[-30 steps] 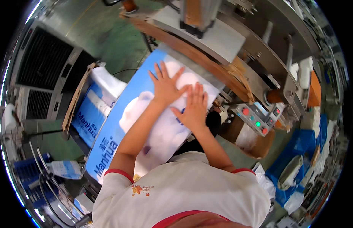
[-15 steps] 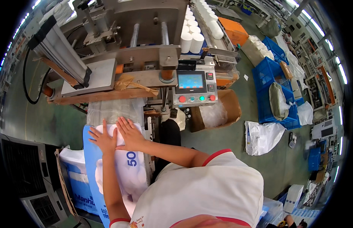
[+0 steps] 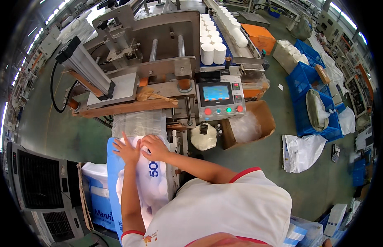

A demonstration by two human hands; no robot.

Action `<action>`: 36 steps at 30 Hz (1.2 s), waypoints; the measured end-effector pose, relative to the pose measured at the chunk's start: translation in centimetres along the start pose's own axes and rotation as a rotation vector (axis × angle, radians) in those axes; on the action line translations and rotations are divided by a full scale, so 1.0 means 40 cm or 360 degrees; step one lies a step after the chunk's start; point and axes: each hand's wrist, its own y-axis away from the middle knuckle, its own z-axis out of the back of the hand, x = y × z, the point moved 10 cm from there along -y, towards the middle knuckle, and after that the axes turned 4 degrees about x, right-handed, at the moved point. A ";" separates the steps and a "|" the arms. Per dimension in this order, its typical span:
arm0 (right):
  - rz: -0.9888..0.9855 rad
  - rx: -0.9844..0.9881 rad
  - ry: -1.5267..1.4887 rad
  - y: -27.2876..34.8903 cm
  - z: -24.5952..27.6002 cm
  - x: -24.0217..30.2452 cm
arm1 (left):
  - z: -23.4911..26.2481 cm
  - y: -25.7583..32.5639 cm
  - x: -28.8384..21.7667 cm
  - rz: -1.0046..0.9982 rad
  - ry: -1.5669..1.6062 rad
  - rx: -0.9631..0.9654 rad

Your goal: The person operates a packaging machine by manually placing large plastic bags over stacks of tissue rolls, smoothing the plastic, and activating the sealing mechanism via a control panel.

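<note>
Both hands flat, fingers spread, pressing not pinching: left hand [image 3: 127, 150] and right hand [image 3: 155, 147] sit side by side on the top end of the blue-and-white plastic pack [image 3: 147, 181]. Pack lies below the grip on the machine's surface [image 3: 175, 173], clear film [image 3: 138, 123] just above the fingertips. Likely bulky, light, soft, slippery wrap. Best held by palms on the sides, not the film.

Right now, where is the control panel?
In the head view, the control panel sits right of centre on the machine, above the cardboard box and below the white rolls.
</note>
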 end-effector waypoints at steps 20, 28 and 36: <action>-0.0657 0.0367 -0.0121 0.178 -0.003 -0.101 | 0.064 0.157 0.021 0.0241 0.0058 -0.0088; -0.0984 0.0378 -0.0520 0.192 -0.048 -0.198 | 0.041 0.159 0.000 0.0302 0.0167 0.0193; -0.0935 0.0152 -0.0745 0.083 -0.023 -0.322 | 0.026 0.014 -0.046 0.0325 0.0099 0.0028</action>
